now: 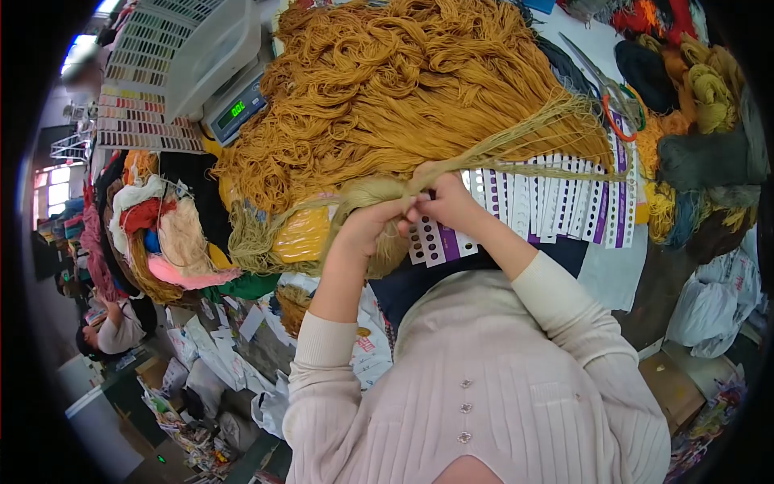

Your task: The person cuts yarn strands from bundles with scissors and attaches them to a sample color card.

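Observation:
A skein of olive-beige yarn (375, 194) is gripped by both hands near the front of the table. My left hand (379, 222) is closed round its bunched part, fingers toward the right. Against it, my right hand (446, 198) is closed on the same yarn, and the two hands meet. From there, long loose strands (516, 153) stretch right over a large heap of mustard-gold yarn (403, 89). Under and beside my right hand lie white and purple punched cards (532, 198). Left of my left hand is a yellow plastic-wrapped bundle (305, 235).
A digital scale (236, 110) with a white tray stands at the back left, beside thread colour charts (137, 81). Orange-handled scissors (617, 109) lie right of the heap. Coloured skeins (165, 218) sit left, dark skeins (701, 161) right. Another person (117, 327) is at far left.

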A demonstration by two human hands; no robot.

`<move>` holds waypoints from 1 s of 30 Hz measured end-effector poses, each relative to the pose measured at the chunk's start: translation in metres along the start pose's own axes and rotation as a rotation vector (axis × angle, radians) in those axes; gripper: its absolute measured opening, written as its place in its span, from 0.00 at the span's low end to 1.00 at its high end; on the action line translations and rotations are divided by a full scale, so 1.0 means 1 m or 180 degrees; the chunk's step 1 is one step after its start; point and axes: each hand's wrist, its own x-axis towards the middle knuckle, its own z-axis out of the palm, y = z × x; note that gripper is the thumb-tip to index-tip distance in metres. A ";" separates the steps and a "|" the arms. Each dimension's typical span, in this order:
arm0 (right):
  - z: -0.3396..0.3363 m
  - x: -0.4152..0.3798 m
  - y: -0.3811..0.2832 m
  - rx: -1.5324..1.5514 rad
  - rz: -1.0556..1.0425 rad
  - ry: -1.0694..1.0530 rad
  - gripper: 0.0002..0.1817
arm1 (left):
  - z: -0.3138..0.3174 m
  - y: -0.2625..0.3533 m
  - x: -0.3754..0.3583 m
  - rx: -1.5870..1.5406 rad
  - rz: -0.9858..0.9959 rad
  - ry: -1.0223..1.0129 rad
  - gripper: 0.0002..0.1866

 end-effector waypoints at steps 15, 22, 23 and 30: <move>0.000 0.004 0.012 -0.0110 0.0243 0.0017 0.07 | -0.140 0.073 -0.107 -0.0786 0.2570 0.2941 0.06; -0.001 0.005 0.001 0.0163 -0.0183 0.0162 0.07 | -0.017 -0.018 -0.002 0.2154 0.1767 0.1042 0.09; -0.004 0.004 -0.003 0.0529 0.0170 0.0151 0.07 | -0.027 -0.022 0.011 0.2083 0.1497 0.1029 0.08; 0.003 0.002 0.004 -0.0155 0.0059 0.0300 0.13 | -0.067 0.023 -0.034 0.1515 0.1151 0.1680 0.08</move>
